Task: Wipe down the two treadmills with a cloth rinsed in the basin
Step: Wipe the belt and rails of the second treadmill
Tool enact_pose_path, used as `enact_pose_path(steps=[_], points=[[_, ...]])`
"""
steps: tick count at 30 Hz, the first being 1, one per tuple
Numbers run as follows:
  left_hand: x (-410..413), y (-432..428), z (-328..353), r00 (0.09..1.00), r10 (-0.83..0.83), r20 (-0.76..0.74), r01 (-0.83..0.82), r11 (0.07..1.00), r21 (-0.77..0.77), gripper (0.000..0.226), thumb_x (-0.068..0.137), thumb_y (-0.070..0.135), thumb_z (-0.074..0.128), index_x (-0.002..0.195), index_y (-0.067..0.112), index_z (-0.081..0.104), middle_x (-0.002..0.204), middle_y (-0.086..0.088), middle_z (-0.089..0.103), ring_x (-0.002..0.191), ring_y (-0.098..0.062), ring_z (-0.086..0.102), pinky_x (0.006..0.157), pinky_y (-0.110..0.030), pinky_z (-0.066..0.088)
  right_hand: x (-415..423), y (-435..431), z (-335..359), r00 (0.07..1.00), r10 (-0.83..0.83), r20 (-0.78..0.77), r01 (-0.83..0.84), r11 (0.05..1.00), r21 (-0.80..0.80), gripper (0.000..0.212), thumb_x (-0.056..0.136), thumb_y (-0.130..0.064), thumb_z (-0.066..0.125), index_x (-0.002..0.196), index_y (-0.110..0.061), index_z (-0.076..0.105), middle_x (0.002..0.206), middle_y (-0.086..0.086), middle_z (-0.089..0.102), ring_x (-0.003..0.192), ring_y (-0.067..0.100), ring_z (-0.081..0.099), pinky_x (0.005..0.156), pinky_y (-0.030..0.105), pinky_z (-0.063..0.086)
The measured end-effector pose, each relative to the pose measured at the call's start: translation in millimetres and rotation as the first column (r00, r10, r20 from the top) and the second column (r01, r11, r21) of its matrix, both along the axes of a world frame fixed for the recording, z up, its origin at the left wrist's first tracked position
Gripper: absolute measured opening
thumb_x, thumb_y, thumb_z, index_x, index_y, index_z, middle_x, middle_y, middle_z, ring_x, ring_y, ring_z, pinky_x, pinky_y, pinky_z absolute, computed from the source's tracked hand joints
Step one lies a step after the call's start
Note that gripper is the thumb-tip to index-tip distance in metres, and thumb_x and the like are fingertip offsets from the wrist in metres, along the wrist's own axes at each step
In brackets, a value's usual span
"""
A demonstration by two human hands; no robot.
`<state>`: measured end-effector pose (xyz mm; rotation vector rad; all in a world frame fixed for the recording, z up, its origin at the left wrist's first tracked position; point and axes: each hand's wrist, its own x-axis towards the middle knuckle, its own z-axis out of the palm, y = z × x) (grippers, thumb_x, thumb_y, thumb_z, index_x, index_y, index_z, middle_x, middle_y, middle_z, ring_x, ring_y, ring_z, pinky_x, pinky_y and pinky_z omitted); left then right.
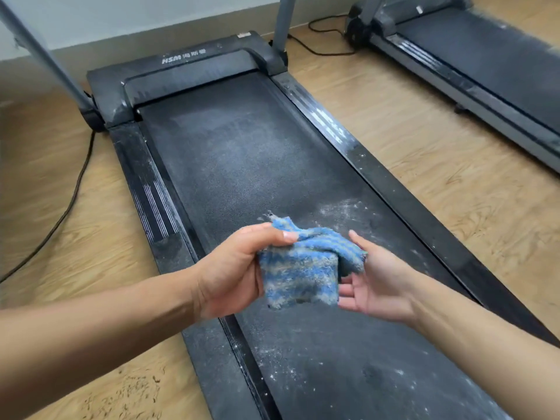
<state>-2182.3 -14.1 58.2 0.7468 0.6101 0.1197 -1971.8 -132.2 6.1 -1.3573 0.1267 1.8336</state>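
Cloth [303,268] hangs in the air over the near treadmill [242,165], held up between both hands. It is fluffy, with blue stripes and grey dirty patches, and it is all bunched up. The treadmill is black. Its long belt looks rough and grainy, with white dust [342,207] sprinkled on it. White letters [171,60] on the front cover read "HSM". The left hand [233,268] pinches the top of the cloth with thumb and curled fingers. The right hand [375,283] is spread, palm up, and a corner of the cloth rests on it. Another treadmill [485,62] with a grey side rail stands on the wooden floor [394,131]. A black cord [60,213] lies there too.
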Motion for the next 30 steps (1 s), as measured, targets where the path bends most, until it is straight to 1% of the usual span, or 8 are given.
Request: enact_pose_path(steps=[5, 8, 12, 16, 19, 22, 25, 30], points=[[-3.5, 6.9, -9.7, 0.994, 0.102, -0.03, -0.103, 0.995, -0.013, 0.06, 0.087, 0.021, 0.069, 0.14, -0.005, 0.058, 0.131, -0.027, 0.069, 0.115, -0.037, 0.072, 0.1, -0.047, 0.059, -28.9, 0.3, 9.4, 0.977, -0.068, -0.202, 0.099, 0.984, 0.147, 0.109, 0.082, -0.091, 0.047, 0.137, 0.001, 0.064, 0.139, 0.022, 0.063, 0.125, 0.038, 0.062, 0.124, 0.052, 0.033], [-6.1, 5.6, -14.1, 0.993, 0.114, -0.041, -0.111, 0.992, 0.061, 0.059, 0.09, 0.022, 0.071, 0.141, -0.004, 0.056, 0.131, -0.026, 0.07, 0.121, -0.04, 0.069, 0.103, -0.055, 0.057, -39.3, 7.2, 24.0, 0.978, -0.123, -0.17, 0.165, 0.95, 0.264, 0.082, 0.09, -0.068, 0.062, 0.134, 0.001, 0.068, 0.138, 0.021, 0.065, 0.127, 0.033, 0.061, 0.122, 0.05, 0.037], [-12.2, 6.9, -22.0, 0.979, 0.164, -0.12, -0.123, 0.949, 0.292, 0.053, 0.09, 0.034, 0.075, 0.132, 0.003, 0.066, 0.126, -0.019, 0.074, 0.119, -0.036, 0.07, 0.105, -0.05, 0.055, -45.4, 15.5, 35.4, 0.983, -0.18, 0.049, 0.147, 0.911, 0.384, 0.041, 0.095, -0.026, 0.066, 0.128, -0.002, 0.071, 0.125, 0.018, 0.074, 0.112, 0.027, 0.071, 0.104, 0.044, 0.054], [-18.6, 8.4, -26.8, 0.945, 0.302, -0.124, -0.209, 0.853, 0.478, 0.04, 0.088, 0.04, 0.074, 0.11, 0.007, 0.075, 0.111, -0.013, 0.08, 0.103, -0.025, 0.074, 0.093, -0.04, 0.061, -37.6, 16.9, 34.0, 0.934, -0.209, 0.29, 0.068, 0.901, 0.428, 0.034, 0.093, -0.019, 0.071, 0.121, 0.0, 0.073, 0.119, 0.021, 0.075, 0.102, 0.027, 0.074, 0.087, 0.041, 0.062], [-23.0, 11.4, -29.5, 0.923, 0.373, -0.096, -0.24, 0.751, 0.615, 0.025, 0.094, 0.028, 0.067, 0.112, 0.012, 0.074, 0.107, -0.002, 0.081, 0.099, -0.013, 0.076, 0.088, -0.029, 0.062, -26.1, 15.7, 33.3, 0.892, -0.226, 0.393, 0.043, 0.905, 0.423, 0.032, 0.09, -0.019, 0.073, 0.116, -0.001, 0.075, 0.116, 0.027, 0.074, 0.096, 0.03, 0.07, 0.081, 0.04, 0.061], [-25.9, 17.7, -34.1, 0.908, 0.4, -0.121, -0.224, 0.71, 0.668, 0.02, 0.103, 0.018, 0.062, 0.119, 0.011, 0.071, 0.108, -0.003, 0.081, 0.1, -0.017, 0.077, 0.086, -0.034, 0.064, -17.1, 15.7, 32.4, 0.88, -0.23, 0.416, 0.027, 0.898, 0.44, 0.025, 0.091, -0.018, 0.073, 0.109, -0.001, 0.078, 0.116, 0.033, 0.071, 0.096, 0.033, 0.063, 0.092, 0.05, 0.053], [-27.1, 21.3, -35.0, 0.919, 0.371, -0.136, -0.204, 0.741, 0.64, 0.024, 0.101, 0.012, 0.065, 0.124, 0.009, 0.068, 0.107, -0.009, 0.081, 0.1, -0.024, 0.078, 0.083, -0.034, 0.065, -13.7, 16.4, 33.9, 0.884, -0.232, 0.406, 0.013, 0.88, 0.474, 0.017, 0.095, -0.015, 0.07, 0.106, -0.006, 0.08, 0.108, 0.021, 0.074, 0.093, 0.029, 0.066, 0.086, 0.043, 0.054], [-30.0, 27.5, -28.0, 0.933, 0.346, -0.096, -0.207, 0.737, 0.644, 0.028, 0.091, 0.024, 0.073, 0.115, 0.01, 0.074, 0.102, -0.007, 0.082, 0.09, -0.013, 0.077, 0.071, -0.023, 0.061, -13.4, 17.0, 39.5, 0.884, -0.27, 0.381, 0.052, 0.868, 0.493, 0.014, 0.095, -0.014, 0.069, 0.102, -0.005, 0.077, 0.108, 0.019, 0.076, 0.093, 0.026, 0.071, 0.092, 0.05, 0.056]])
